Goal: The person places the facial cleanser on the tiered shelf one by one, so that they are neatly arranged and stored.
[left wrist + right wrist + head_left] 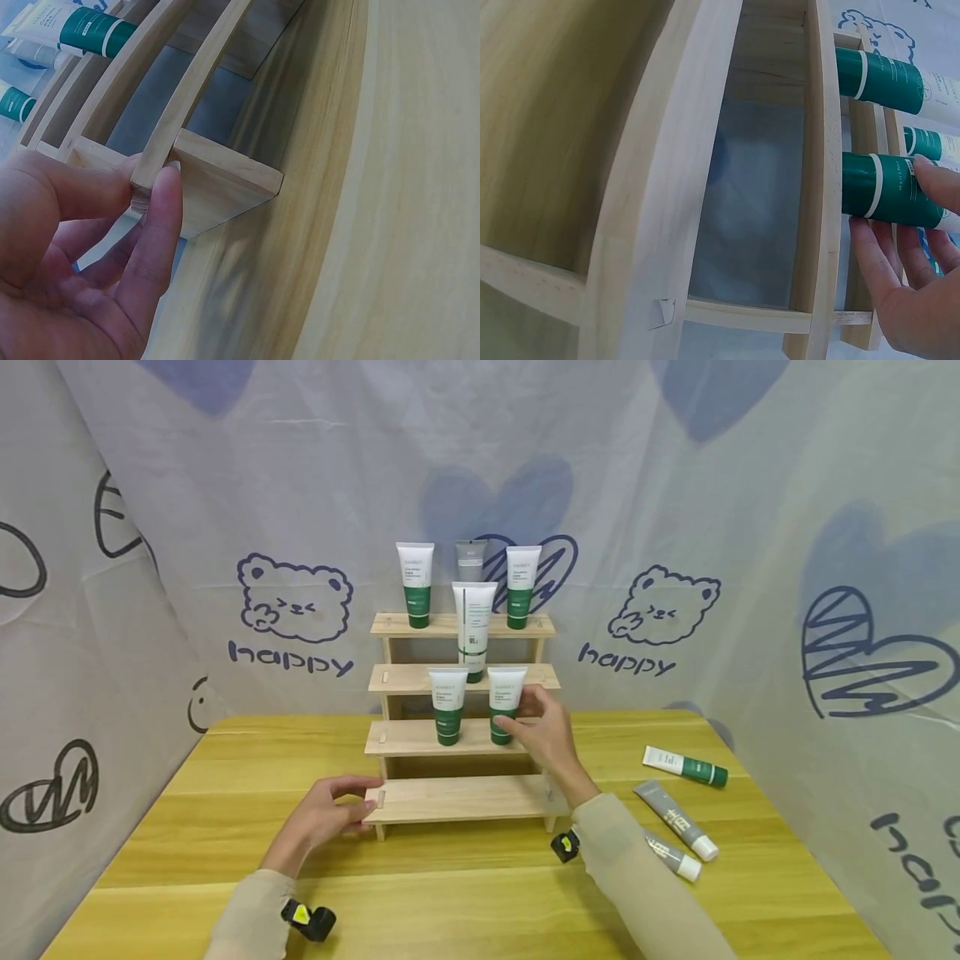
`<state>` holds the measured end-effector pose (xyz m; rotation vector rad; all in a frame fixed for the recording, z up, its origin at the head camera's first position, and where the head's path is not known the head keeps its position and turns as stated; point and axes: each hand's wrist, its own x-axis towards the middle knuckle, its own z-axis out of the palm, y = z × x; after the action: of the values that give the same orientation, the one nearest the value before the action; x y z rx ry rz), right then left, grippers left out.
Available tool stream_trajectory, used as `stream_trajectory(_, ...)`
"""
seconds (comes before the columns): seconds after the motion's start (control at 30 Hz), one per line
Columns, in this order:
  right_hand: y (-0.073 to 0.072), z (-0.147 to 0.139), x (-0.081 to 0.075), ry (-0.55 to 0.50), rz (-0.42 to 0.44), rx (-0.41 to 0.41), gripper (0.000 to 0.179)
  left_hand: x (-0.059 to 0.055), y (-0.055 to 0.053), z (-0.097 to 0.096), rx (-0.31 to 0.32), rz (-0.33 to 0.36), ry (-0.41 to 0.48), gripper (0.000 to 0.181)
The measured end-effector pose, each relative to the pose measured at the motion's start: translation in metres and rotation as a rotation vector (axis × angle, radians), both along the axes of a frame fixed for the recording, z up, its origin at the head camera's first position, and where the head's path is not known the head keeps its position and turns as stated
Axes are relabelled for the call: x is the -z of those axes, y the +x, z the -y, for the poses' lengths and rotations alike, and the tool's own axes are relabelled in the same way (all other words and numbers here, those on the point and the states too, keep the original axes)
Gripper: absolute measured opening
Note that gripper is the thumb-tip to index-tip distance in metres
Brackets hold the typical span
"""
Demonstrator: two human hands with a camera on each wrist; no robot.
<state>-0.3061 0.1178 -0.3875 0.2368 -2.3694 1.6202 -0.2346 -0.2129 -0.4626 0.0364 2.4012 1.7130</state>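
A stepped wooden display rack (457, 799) stands on the table. My left hand (330, 814) pinches the left end of its lowest shelf between thumb and fingers, as the left wrist view (90, 247) shows close up. With thumb and fingers my right hand (546, 728) holds a white and green tube (507, 693) upright on the second shelf from the bottom, at the right. A matching tube (447, 706) stands to its left on that shelf. Above them is a taller white tube (474, 627). On the top shelf are two white and green tubes (416, 583) (522, 585) and a grey tube (471, 558).
On the table at the right lie a white and green tube (685, 766) and two grey tubes (677, 818) (672, 857). A patterned cloth (315, 485) hangs behind the rack and along both sides.
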Motion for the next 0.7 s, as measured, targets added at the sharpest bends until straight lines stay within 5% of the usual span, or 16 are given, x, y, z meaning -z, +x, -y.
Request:
stream_trajectory(0.37, 0.001, -0.003, 0.000, -0.006, 0.029, -0.037, 0.047, 0.000, 0.001, 0.001, 0.003, 0.001, 0.005, 0.042)
stream_trajectory(0.7, 0.006, -0.039, -0.009, 0.021, 0.050, -0.088, 0.052, 0.000, 0.000, 0.000, 0.004, 0.004, 0.003, 0.043)
